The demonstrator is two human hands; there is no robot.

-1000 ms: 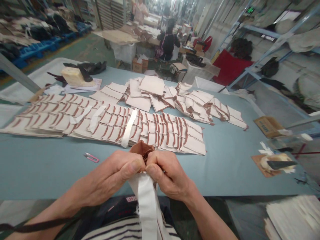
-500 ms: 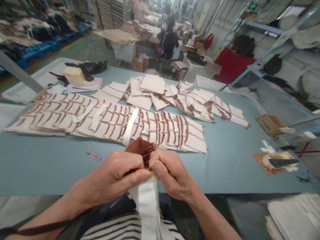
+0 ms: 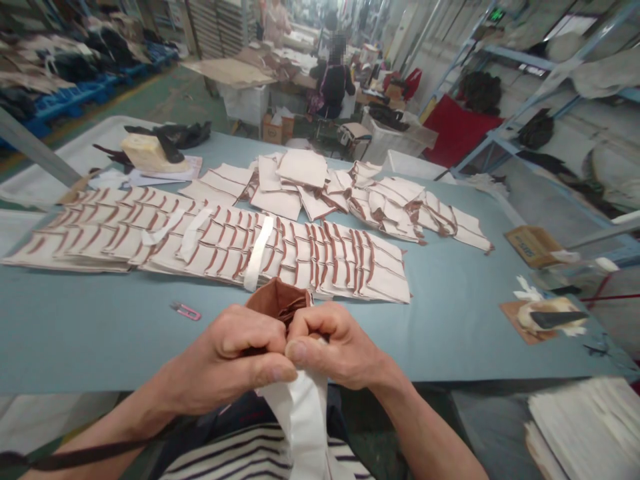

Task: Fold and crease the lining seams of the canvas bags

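Just past the table's front edge, my left hand (image 3: 245, 352) and my right hand (image 3: 336, 343) pinch the same cream fabric pouch (image 3: 273, 299), side by side at its rim. Its opening faces up and shows a brown lining with folds inside. A white strip (image 3: 306, 427) hangs from under my fingers toward my lap. Both thumbs press on top, and the fingertips hide exactly what lies between them. Pink-handled thread snips (image 3: 186, 311) lie on the table left of my hands. Behind the pouch stretches a long overlapping row of cream fabric pieces with brown edging (image 3: 220, 247).
A loose heap of cream pieces (image 3: 303, 170) lies farther back on the blue table (image 3: 450, 320). White strips (image 3: 259, 253) rest across the row. To the right are a cardboard box (image 3: 533, 245) and a wrapped block with a black object (image 3: 550, 319). A co-worker (image 3: 333, 83) sits beyond.
My right thumb has shifted left and up over the rim, and my hands have drawn closer. The white strip now hangs more twisted and farther right. The view has shifted slightly.
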